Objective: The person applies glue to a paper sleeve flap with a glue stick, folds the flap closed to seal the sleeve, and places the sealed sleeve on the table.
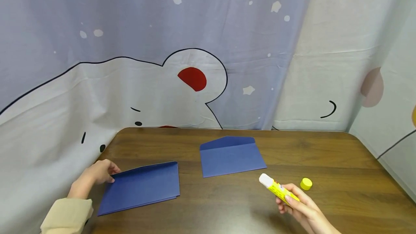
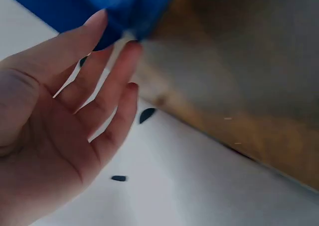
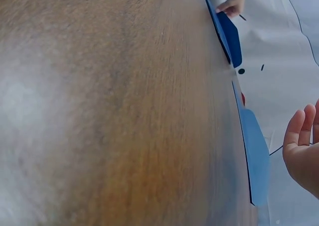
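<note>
nearest me, my right hand (image 1: 300, 207) has its grip wrapped round a yellow glue stick (image 1: 279, 190), thumb along the barrel, the white end (image 1: 266, 180) raised off the desk (image 1: 214, 205) and aimed up and to my left. i'd hold that bare end clear of wood and paper until the edge lies true, then use short, light strokes so nothing smears. my left hand (image 1: 99, 172) pinches the far left corner of a stack of blue envelopes (image 1: 143, 187), thumb on the near face, fingers past the edge; a soft hold should serve best, since squeezing could crease the paper. that arm comes in from the lower left, fingers slightly bent and pointing rightward. just beside my right hand, the yellow cap (image 1: 306, 183) sits apart on the desk. farther off, a single blue envelope (image 1: 232, 160) lies with its flap (image 1: 230, 141) away from me, touched by neither hand. behind hangs a patterned curtain (image 1: 130, 82).
</note>
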`<state>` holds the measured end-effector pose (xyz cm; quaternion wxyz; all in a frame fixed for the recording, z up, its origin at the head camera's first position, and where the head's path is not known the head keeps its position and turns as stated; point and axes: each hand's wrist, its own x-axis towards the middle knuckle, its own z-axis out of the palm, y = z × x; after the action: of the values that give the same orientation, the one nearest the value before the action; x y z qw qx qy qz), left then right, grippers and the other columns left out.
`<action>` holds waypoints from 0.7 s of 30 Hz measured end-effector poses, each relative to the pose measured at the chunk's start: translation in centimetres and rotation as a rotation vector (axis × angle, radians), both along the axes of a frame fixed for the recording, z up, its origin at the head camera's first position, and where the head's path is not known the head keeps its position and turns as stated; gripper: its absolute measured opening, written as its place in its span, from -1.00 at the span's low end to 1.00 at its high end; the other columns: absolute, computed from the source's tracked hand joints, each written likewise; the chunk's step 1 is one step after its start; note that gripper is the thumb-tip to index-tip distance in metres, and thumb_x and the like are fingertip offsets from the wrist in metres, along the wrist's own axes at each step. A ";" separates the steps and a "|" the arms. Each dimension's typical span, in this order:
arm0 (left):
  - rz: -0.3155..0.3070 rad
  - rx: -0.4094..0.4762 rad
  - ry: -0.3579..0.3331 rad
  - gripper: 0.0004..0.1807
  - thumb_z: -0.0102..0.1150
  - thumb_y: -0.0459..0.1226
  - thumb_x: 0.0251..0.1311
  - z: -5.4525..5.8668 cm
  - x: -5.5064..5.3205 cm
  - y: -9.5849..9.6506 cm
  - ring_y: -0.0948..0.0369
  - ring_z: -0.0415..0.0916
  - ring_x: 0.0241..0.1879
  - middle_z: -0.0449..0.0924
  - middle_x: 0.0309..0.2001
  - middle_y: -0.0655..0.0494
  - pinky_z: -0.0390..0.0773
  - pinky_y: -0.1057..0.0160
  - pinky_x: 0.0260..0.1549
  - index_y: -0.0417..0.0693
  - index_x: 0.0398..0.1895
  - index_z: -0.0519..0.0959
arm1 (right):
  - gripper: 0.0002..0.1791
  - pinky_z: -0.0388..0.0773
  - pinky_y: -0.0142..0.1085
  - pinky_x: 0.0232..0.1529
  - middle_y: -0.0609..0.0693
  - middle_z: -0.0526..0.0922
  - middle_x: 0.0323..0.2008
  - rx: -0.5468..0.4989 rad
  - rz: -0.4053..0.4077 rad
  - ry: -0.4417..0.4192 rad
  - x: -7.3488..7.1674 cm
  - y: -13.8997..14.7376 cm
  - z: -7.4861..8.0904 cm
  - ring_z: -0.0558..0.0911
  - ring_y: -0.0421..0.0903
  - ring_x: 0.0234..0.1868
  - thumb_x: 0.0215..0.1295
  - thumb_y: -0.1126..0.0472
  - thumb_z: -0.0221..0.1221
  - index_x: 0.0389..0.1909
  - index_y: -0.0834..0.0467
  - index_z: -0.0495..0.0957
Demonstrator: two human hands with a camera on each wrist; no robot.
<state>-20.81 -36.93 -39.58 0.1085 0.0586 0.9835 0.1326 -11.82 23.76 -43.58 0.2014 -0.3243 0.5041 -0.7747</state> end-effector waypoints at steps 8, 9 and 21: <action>-0.014 0.089 0.088 -0.84 0.33 -0.38 0.03 -0.8 0.5 -1.4 0.07 0.63 -0.33 0.71 -0.33 -0.11 0.58 0.09 -0.31 -0.31 -0.32 0.69 | -0.50 0.47 -0.35 0.05 -0.09 0.53 -0.02 -0.001 -0.001 -0.023 0.1 0.1 0.1 0.53 -0.23 -0.06 0.47 0.46 -0.48 0.20 0.10 0.30; -0.022 0.127 0.103 -0.85 0.32 -0.37 0.05 -0.7 0.6 -1.4 0.11 0.61 -0.37 0.71 -0.36 -0.09 0.58 0.15 -0.35 -0.32 -0.33 0.69 | -0.50 0.47 -0.35 0.04 -0.09 0.53 -0.02 0.001 -0.002 -0.027 0.1 0.2 0.1 0.53 -0.23 -0.06 0.47 0.46 -0.48 0.19 0.10 0.30; -0.069 0.353 0.180 -0.75 0.21 -0.29 0.22 2.7 0.9 1.9 0.38 0.50 -0.48 0.69 -0.33 -0.01 0.51 0.37 -0.48 -0.33 -0.17 0.65 | -0.49 0.50 -0.36 0.02 -0.10 0.56 -0.04 0.019 -0.056 0.042 0.1 -0.1 0.3 0.55 -0.22 -0.07 0.45 0.50 -0.45 0.19 0.11 0.32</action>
<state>-19.87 -35.06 -36.93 0.0125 0.1219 0.9481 0.2933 -11.70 23.67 -43.23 0.1719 -0.3243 0.5245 -0.7683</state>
